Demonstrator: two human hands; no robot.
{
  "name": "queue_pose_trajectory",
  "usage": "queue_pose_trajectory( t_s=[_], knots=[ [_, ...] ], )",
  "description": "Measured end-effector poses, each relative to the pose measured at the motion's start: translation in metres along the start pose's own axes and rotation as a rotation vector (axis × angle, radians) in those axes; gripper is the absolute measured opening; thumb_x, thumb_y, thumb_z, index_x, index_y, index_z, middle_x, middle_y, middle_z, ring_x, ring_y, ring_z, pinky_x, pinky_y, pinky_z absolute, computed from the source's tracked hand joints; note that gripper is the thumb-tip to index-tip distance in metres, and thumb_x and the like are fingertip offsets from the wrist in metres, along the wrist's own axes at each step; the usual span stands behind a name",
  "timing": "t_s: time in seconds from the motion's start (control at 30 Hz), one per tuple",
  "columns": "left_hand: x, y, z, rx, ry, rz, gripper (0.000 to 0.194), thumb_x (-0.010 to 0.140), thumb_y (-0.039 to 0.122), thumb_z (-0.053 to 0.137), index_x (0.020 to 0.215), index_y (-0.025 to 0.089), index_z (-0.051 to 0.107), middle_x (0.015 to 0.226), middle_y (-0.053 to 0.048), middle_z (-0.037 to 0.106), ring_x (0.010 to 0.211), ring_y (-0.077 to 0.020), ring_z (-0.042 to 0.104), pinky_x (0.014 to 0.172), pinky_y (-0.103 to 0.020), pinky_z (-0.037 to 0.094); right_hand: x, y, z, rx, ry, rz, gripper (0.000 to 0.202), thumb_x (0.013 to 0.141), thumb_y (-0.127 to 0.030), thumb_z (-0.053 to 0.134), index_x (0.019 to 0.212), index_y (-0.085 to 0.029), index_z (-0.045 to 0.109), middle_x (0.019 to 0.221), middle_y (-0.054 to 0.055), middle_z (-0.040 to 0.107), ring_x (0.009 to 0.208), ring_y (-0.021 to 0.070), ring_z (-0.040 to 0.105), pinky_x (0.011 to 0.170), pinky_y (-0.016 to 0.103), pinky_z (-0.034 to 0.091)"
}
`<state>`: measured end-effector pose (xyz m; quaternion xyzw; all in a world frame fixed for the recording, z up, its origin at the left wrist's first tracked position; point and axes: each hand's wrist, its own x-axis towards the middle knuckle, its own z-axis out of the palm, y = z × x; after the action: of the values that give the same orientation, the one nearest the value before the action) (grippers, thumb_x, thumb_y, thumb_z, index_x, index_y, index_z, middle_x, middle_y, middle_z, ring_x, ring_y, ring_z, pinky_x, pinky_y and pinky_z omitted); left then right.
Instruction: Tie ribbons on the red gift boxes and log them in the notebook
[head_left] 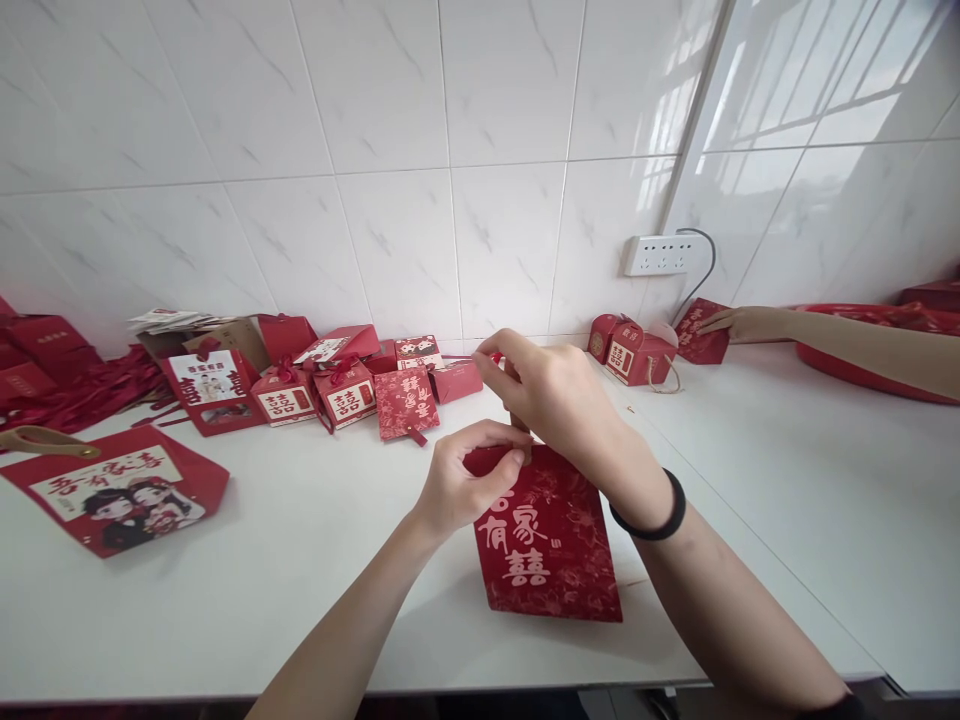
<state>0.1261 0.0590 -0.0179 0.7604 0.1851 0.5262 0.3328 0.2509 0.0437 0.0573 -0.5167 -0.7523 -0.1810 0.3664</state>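
A red paper gift bag (551,535) with white Chinese characters and a faint floral print stands near the counter's front edge, below both hands. My left hand (466,480) is closed at its top edge, thumb and forefinger pinched together there. Just above and to the right, my right hand (555,400) is closed with curled fingers, wearing a black band at the wrist. A small bit of red shows by its fingertips, too little to name. The bag's top opening is mostly hidden behind the fingers.
Several red gift boxes (349,400) line the wall at left, beside a heap of dark red ribbons (112,385). A larger handled box (142,490) lies at far left. Another person's hand (739,323) touches a red packet (703,335) near a corded box (637,352).
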Motion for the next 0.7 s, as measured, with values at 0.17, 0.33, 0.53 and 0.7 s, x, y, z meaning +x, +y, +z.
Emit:
queue_pose_trajectory(
  t_s=[0.17, 0.33, 0.53, 0.7],
  knots=[
    [0.0, 0.0, -0.001, 0.003, 0.028, -0.02, 0.013, 0.075, 0.016, 0.059, 0.083, 0.019, 0.069, 0.078, -0.002, 0.072, 0.073, -0.0159, 0.067, 0.071, -0.027, 0.056, 0.002, 0.0, -0.004, 0.081, -0.031, 0.07, 0.018, 0.092, -0.027, 0.048, 0.09, -0.013, 0.058, 0.049, -0.002, 0.053, 0.045, 0.0096, 0.047, 0.049, 0.022, 0.03],
    [0.005, -0.007, -0.01, 0.058, 0.207, -0.069, 0.029, 0.076, 0.019, 0.06, 0.105, 0.019, 0.065, 0.085, -0.003, 0.072, 0.079, -0.0174, 0.068, 0.077, -0.03, 0.055, 0.001, 0.008, -0.02, 0.198, -0.024, 0.098, 0.025, 0.09, -0.037, 0.052, 0.094, -0.013, 0.059, 0.078, 0.005, 0.065, 0.067, 0.0151, 0.059, 0.06, 0.025, 0.039],
    [0.014, -0.015, -0.033, 0.227, 0.394, 0.027, 0.021, 0.077, 0.018, 0.06, 0.097, 0.019, 0.066, 0.092, -0.002, 0.072, 0.086, -0.017, 0.068, 0.079, -0.027, 0.055, -0.001, 0.013, -0.016, 0.173, -0.333, 0.055, 0.018, 0.085, -0.029, 0.057, 0.093, -0.014, 0.059, 0.085, 0.006, 0.063, 0.073, 0.017, 0.057, 0.061, 0.026, 0.038],
    [0.012, -0.025, -0.05, 0.394, 0.263, 0.124, 0.023, 0.077, 0.015, 0.057, 0.097, 0.018, 0.068, 0.091, -0.003, 0.073, 0.081, -0.0161, 0.068, 0.077, -0.026, 0.056, 0.001, 0.014, 0.016, 0.251, -0.524, -0.018, 0.019, 0.084, -0.02, 0.056, 0.102, -0.015, 0.058, 0.094, 0.007, 0.062, 0.081, 0.0176, 0.056, 0.064, 0.026, 0.038]
  ],
)
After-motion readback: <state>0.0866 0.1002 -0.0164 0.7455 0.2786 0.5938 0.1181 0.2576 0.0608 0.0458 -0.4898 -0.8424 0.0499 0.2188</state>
